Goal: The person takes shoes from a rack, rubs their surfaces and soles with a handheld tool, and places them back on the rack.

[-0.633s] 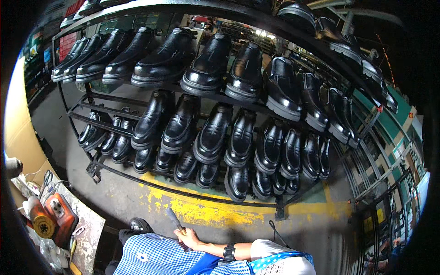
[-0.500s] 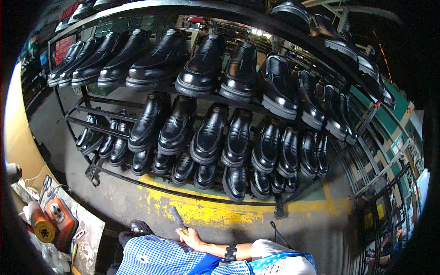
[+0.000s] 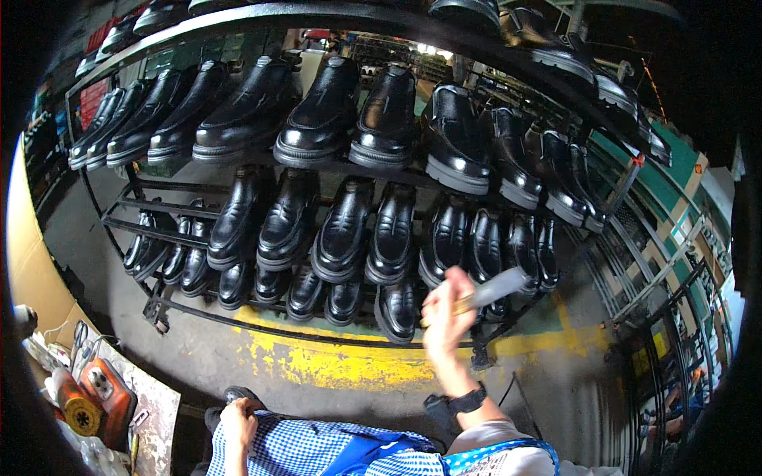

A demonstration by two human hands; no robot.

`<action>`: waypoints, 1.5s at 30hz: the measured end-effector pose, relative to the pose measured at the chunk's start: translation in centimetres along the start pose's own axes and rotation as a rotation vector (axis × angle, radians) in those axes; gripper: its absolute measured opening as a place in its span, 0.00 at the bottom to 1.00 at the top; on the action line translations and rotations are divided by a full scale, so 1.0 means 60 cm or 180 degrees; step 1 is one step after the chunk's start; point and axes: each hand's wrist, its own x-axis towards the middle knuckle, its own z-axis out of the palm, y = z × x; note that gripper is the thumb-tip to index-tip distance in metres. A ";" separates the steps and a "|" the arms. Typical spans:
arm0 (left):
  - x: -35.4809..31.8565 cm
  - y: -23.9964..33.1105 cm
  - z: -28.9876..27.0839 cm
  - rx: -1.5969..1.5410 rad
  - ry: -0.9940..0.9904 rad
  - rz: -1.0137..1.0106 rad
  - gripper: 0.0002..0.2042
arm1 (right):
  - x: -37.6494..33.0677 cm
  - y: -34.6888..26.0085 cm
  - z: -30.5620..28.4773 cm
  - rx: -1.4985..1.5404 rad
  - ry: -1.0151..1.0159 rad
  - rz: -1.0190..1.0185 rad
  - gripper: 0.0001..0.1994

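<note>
My right hand (image 3: 448,316), with a black watch on its wrist, is raised in front of the rack's lower shoes. It is closed round a grey rod-shaped tool (image 3: 502,287), blurred by motion, whose far end points right. Just beyond the tool are glossy black loafers (image 3: 443,246) on the lower tier; whether it touches one I cannot tell. My left hand (image 3: 238,420) rests at the left end of the blue checked apron (image 3: 317,444), over my knee. Its fingers are curled, and anything inside them is hidden.
A black metal rack (image 3: 317,339) holds several rows of black shoes, larger ones (image 3: 317,119) on the upper tier. At the lower left stands a worn bench (image 3: 159,412) with an orange tool (image 3: 115,397). Metal frames (image 3: 675,270) stand at the right. Yellow paint (image 3: 317,361) marks the floor.
My right hand has swung up and right from my lap with the grey tool, towards the lower shoes. My left hand has come into view at my knee. The view has shifted slightly.
</note>
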 end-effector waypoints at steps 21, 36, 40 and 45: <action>-0.033 0.002 0.003 0.0774 0.0007 -0.0358 0.12 | 0.364 -0.183 -0.081 0.0002 -0.0037 0.1254 0.25; -0.050 -0.006 0.013 0.0669 0.0371 0.0081 0.09 | 0.013 -0.137 -0.042 -0.0218 0.1002 -0.0666 0.18; -0.046 0.001 0.010 0.0711 0.0238 -0.0118 0.11 | -0.038 -0.118 -0.038 -0.0001 0.0633 -0.0813 0.22; -0.049 -0.010 0.005 0.0557 0.0284 -0.0102 0.11 | -0.085 -0.062 -0.032 0.0952 0.0343 -0.0615 0.18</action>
